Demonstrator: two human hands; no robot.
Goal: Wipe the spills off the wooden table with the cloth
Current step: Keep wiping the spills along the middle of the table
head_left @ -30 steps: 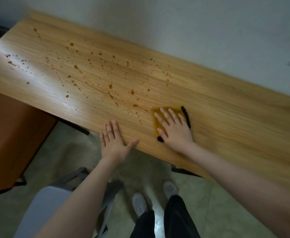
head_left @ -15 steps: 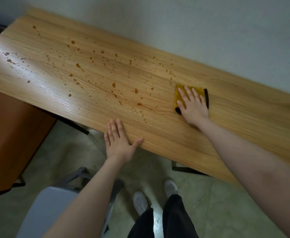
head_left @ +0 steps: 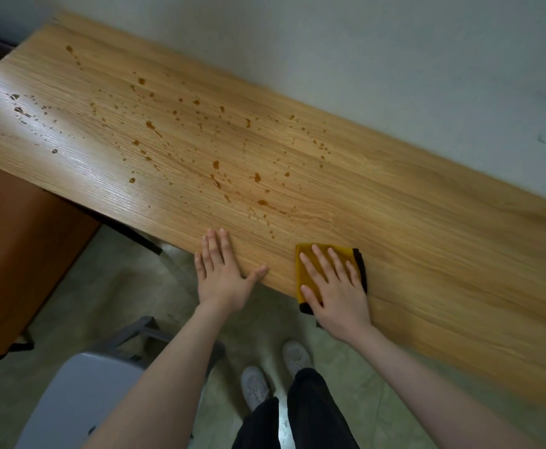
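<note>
Both hands lie flat at the wooden table's [head_left: 427, 241] near edge. Right hand [head_left: 336, 286], fingers straight, presses the yellow cloth [head_left: 304, 277] beneath its palm; left hand [head_left: 221, 277] rests open, holding nothing. Brown spills [head_left: 216, 170] spread leftward; bare wood lies right.

wall [head_left: 394, 59]: pale, plain; floor [head_left: 109, 303]: greenish tile; chair [head_left: 80, 400]: grey

wood-grain table [head_left: 394, 222], smooth with a soft sheen where light strikes its left end, beaded with glossy brown spills [head_left: 215, 164]. a matt yellow cloth [head_left: 304, 273], dark-edged, looks soft and napped. below, polished stone-look floor [head_left: 142, 286] and a smooth grey plastic chair seat [head_left: 80, 393].
</note>
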